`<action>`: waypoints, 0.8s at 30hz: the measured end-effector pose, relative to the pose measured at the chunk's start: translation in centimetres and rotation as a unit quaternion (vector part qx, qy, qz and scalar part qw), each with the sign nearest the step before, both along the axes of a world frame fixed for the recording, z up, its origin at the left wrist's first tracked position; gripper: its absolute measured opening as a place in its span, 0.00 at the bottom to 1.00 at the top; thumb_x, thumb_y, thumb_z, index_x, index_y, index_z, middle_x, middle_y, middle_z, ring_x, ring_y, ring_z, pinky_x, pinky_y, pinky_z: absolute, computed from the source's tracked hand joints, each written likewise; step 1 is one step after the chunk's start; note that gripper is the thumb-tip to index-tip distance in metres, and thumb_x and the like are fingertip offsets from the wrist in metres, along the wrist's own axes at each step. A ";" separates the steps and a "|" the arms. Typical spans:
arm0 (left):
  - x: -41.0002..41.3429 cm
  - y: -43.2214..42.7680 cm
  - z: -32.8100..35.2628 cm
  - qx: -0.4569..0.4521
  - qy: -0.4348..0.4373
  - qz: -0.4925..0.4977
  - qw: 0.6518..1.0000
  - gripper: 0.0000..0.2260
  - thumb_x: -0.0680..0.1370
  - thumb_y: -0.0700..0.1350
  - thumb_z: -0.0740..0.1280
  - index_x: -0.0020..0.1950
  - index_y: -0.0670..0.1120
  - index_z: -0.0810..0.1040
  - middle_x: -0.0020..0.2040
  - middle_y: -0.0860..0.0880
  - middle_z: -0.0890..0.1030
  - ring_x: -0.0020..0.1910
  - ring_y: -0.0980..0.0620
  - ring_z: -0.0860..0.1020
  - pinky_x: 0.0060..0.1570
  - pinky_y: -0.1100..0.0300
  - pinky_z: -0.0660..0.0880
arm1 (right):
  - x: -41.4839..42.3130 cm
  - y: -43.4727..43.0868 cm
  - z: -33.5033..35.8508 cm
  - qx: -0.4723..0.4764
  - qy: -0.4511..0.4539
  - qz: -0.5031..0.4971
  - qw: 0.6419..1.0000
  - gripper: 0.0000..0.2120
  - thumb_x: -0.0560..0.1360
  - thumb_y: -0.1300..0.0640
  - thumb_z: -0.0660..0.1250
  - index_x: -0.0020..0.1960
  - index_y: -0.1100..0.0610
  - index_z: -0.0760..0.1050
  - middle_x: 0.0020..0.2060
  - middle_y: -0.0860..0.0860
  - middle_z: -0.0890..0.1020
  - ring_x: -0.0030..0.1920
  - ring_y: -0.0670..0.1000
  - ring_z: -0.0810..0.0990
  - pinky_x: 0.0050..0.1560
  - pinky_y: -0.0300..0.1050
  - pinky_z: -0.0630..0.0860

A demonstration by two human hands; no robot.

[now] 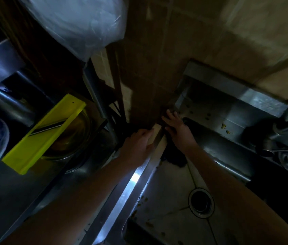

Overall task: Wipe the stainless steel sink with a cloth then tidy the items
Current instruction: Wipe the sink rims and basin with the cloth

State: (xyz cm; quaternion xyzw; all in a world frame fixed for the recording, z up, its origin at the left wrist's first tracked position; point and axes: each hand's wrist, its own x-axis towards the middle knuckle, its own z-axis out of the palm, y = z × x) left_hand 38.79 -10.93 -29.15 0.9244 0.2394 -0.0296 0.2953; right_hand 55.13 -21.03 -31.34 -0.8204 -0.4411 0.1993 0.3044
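Pretty dark shot. Both hands are up at the far left corner of the sink [166, 188]. The left hand [138, 144] lies flat, fingers loose, on the sink's left rim by a pale strip. The right hand [176, 128] is spread open, palm down, pressing on a dark cloth [174, 156] bunched in that corner, just beside the left hand. Drain [201, 203] sits nearer, well apart. A yellow slicer [44, 135] rests on the counter [16, 200] to the left.

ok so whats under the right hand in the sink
A dark cloth lies under the right hand, bunched at the sink's far corner. The steel beneath the cloth is covered, so any dirt there can't be seen.
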 end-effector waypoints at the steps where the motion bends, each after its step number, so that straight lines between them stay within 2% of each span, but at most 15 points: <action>1: 0.2 0.1 0.0 0.004 0.001 -0.002 1.000 0.23 0.76 0.51 0.61 0.71 0.50 0.65 0.67 0.44 0.69 0.63 0.41 0.71 0.59 0.45 0.70 | 0.8 0.5 0.1 -0.006 0.001 -0.015 1.000 0.22 0.78 0.65 0.61 0.72 0.54 0.67 0.76 0.51 0.60 0.77 0.54 0.52 0.73 0.44 0.53; 6: 1.3 0.5 0.0 0.036 0.007 -0.027 0.999 0.22 0.76 0.45 0.63 0.70 0.50 0.66 0.67 0.43 0.69 0.61 0.38 0.72 0.57 0.44 0.71 | 4.1 1.8 -0.3 -0.025 -0.022 -0.061 0.998 0.23 0.79 0.62 0.60 0.73 0.53 0.65 0.77 0.51 0.57 0.77 0.54 0.51 0.74 0.49 0.54; 11: 2.2 0.2 0.0 0.053 0.040 -0.035 0.997 0.22 0.77 0.46 0.61 0.71 0.52 0.65 0.67 0.45 0.69 0.62 0.41 0.72 0.58 0.45 0.71 | 4.7 1.5 -0.6 -0.049 -0.042 -0.137 0.988 0.21 0.81 0.57 0.58 0.74 0.53 0.64 0.77 0.52 0.58 0.78 0.56 0.51 0.74 0.52 0.57; 15: 2.2 0.3 -0.1 0.069 0.046 -0.032 0.996 0.22 0.77 0.47 0.61 0.70 0.53 0.65 0.69 0.46 0.67 0.63 0.41 0.70 0.59 0.46 0.69 | 4.8 -1.6 -0.8 -0.099 -0.088 -0.176 0.975 0.21 0.81 0.58 0.58 0.73 0.54 0.65 0.76 0.52 0.59 0.77 0.57 0.51 0.74 0.52 0.57; 19: 3.3 0.3 -0.2 0.092 0.027 -0.031 0.995 0.23 0.75 0.45 0.63 0.70 0.53 0.65 0.73 0.45 0.62 0.67 0.41 0.66 0.61 0.47 0.65 | 5.5 -4.3 -0.6 -0.107 -0.091 -0.207 0.968 0.20 0.80 0.60 0.59 0.72 0.57 0.67 0.75 0.54 0.62 0.77 0.58 0.54 0.74 0.52 0.57; 24: 4.6 0.3 -0.3 0.106 -0.007 -0.111 0.988 0.26 0.75 0.44 0.60 0.74 0.51 0.60 0.76 0.48 0.58 0.71 0.45 0.62 0.63 0.48 0.63 | 5.3 -3.3 -0.7 -0.137 -0.130 -0.189 0.964 0.21 0.80 0.61 0.57 0.73 0.56 0.65 0.75 0.55 0.61 0.76 0.61 0.54 0.74 0.54 0.57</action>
